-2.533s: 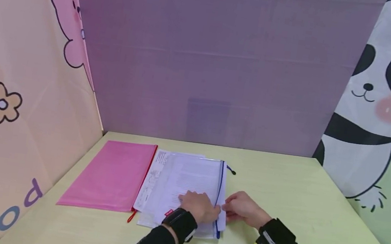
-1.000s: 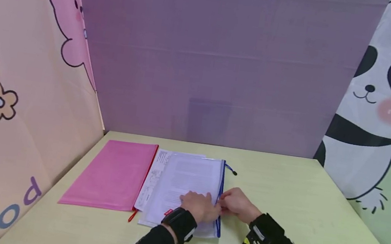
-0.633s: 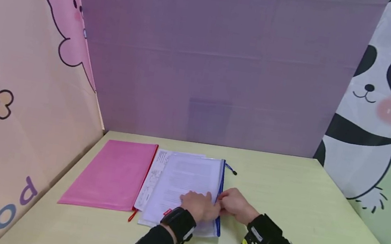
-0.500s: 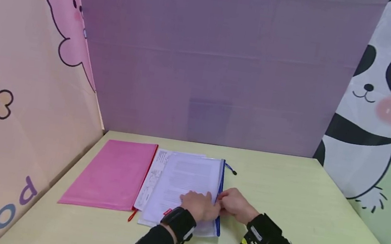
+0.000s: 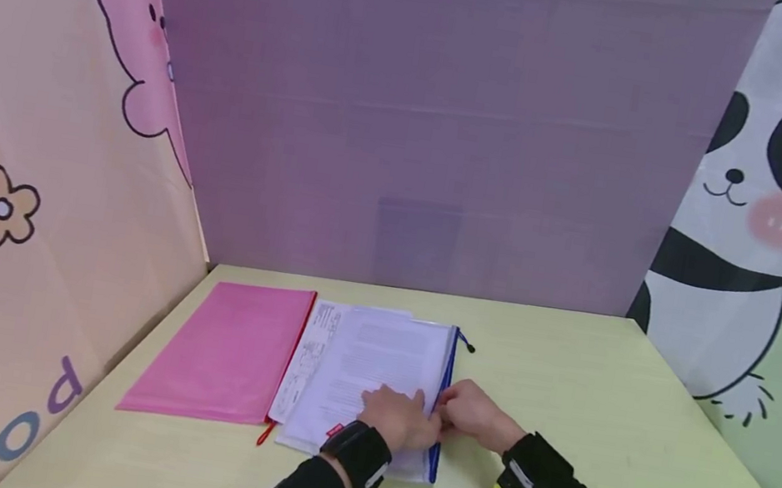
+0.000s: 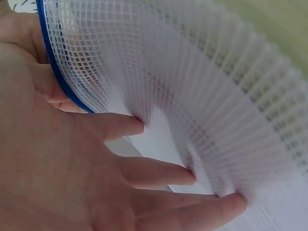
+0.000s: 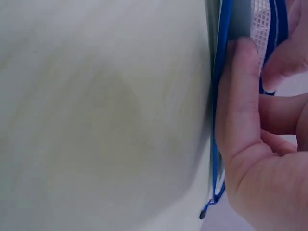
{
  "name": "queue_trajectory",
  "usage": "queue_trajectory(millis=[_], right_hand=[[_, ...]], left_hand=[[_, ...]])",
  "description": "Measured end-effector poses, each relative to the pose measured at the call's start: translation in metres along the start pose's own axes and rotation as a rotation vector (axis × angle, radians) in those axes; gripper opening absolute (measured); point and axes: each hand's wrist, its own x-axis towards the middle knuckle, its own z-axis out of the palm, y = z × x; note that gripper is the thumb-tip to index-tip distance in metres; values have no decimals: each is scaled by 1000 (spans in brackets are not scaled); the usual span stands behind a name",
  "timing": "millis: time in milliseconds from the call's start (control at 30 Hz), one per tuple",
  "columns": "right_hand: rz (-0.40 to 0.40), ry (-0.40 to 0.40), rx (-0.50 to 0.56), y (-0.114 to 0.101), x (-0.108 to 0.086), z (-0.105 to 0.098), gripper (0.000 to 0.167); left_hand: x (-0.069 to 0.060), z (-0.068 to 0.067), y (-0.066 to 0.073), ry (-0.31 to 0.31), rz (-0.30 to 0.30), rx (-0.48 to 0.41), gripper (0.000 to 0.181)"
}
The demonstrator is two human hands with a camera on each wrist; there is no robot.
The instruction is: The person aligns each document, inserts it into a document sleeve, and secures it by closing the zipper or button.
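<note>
A clear mesh zip pouch [image 5: 415, 463] with a blue zip edge [image 5: 450, 362] lies on the table, printed paper [image 5: 383, 348] showing through it. My left hand [image 5: 399, 416] rests on its top, and in the left wrist view the fairly straight fingers [image 6: 159, 171] press into the white mesh [image 6: 178, 72]. At the right edge my right hand [image 5: 475, 414] pinches the pouch. One right finger [image 7: 240, 91] lies along the parted blue edges in the right wrist view. A left fingertip [image 7: 279, 65] is close by there. The right thumb's contact is partly hidden.
A pink zip pouch [image 5: 223, 350] with a red edge and red pull [image 5: 267, 433] lies to the left. Another printed sheet [image 5: 310, 350] shows between the pouches. The pale table [image 5: 599, 427] meets a purple backdrop [image 5: 438, 133] and printed side panels.
White paper that stuck out past the blue edge at the right no longer shows there. My right hand has moved left, close to the left hand. The blue edge has shifted slightly right.
</note>
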Motion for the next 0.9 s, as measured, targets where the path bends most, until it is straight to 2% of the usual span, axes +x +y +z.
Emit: queue_trajectory(millis=[167, 300, 533, 733, 900], right_hand=[[1, -1, -45, 3, -5, -7, 14], [-16, 56, -95, 7, -9, -19, 9], [-31, 183, -248, 23, -8, -50, 5], [-136, 270, -525, 27, -9, -77, 9], [-140, 309, -647, 30, -10, -91, 16]], left_hand=[[-6, 1, 3, 9, -44, -24, 65], [-10, 2, 4, -2, -53, -49, 66], [-13, 4, 3, 4, -7, 27, 70], [-14, 4, -1, -13, 65, 53, 73], [-13, 3, -4, -58, 125, 47, 71]])
